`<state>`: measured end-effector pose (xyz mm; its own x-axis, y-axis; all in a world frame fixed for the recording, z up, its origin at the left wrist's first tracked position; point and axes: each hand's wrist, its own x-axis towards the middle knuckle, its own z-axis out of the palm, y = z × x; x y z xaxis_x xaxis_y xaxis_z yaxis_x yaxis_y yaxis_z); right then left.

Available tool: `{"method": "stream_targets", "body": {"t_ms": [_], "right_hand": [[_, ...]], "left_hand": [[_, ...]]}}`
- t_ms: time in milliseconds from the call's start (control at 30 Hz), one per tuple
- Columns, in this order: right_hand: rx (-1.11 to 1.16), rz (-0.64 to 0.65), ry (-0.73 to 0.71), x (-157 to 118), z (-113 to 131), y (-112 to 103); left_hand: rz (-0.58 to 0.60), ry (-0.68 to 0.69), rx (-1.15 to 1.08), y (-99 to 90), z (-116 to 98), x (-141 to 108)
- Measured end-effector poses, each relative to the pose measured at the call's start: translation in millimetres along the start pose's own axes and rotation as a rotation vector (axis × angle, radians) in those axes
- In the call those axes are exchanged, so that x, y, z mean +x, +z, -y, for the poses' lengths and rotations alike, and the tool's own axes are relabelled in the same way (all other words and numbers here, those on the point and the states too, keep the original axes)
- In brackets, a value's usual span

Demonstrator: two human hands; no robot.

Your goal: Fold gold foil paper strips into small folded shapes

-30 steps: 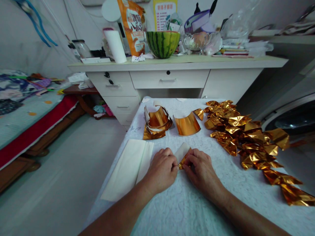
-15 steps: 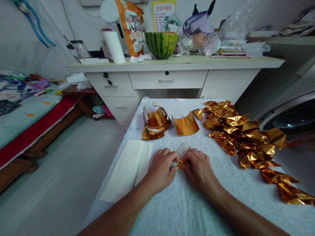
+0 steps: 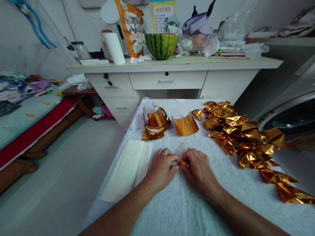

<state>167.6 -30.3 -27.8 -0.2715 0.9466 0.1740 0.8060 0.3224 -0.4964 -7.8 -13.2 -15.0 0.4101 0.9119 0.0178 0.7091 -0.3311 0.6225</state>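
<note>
My left hand [image 3: 163, 168] and my right hand [image 3: 199, 167] meet over the cloth-covered table, fingers closed on a small gold foil piece [image 3: 185, 163] with a whitish sheet [image 3: 181, 149] showing behind it. Most of the piece is hidden by my fingers. Left of my left hand lie pale paper sheets [image 3: 124, 170]. Beyond my hands stands a curled stack of gold foil strips [image 3: 156, 119], and beside it a single curved gold sheet [image 3: 185, 125]. Many folded gold foil pieces [image 3: 236, 121] are heaped on the right side.
Behind the table is a white desk [image 3: 169, 67] bearing a watermelon-patterned bowl [image 3: 161, 46], an orange bag [image 3: 131, 31] and a white roll [image 3: 114, 47]. A bed [image 3: 36, 121] is at the left. At the right is a machine with a round door [image 3: 292, 113].
The fingertips of both hands have shifted slightly and closed nearer together around the small foil piece, less of which now shows. The other foil and paper lie as before.
</note>
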Motion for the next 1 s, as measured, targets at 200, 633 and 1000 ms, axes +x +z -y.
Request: {"method": "stream_targets", "body": {"t_ms": [200, 633, 1000], "right_hand": [[0.022, -0.002, 0.008, 1, 2, -2], [0.128, 0.032, -0.049, -1, -1, -12], [0.109, -0.018, -0.083, -1, -2, -8]], "left_hand": [[0.014, -0.014, 0.008, -0.2, -2, 0], [0.023, -0.013, -0.006, -2.1, -3, 0], [0.012, -0.02, -0.015, -1.4, -2, 0]]}}
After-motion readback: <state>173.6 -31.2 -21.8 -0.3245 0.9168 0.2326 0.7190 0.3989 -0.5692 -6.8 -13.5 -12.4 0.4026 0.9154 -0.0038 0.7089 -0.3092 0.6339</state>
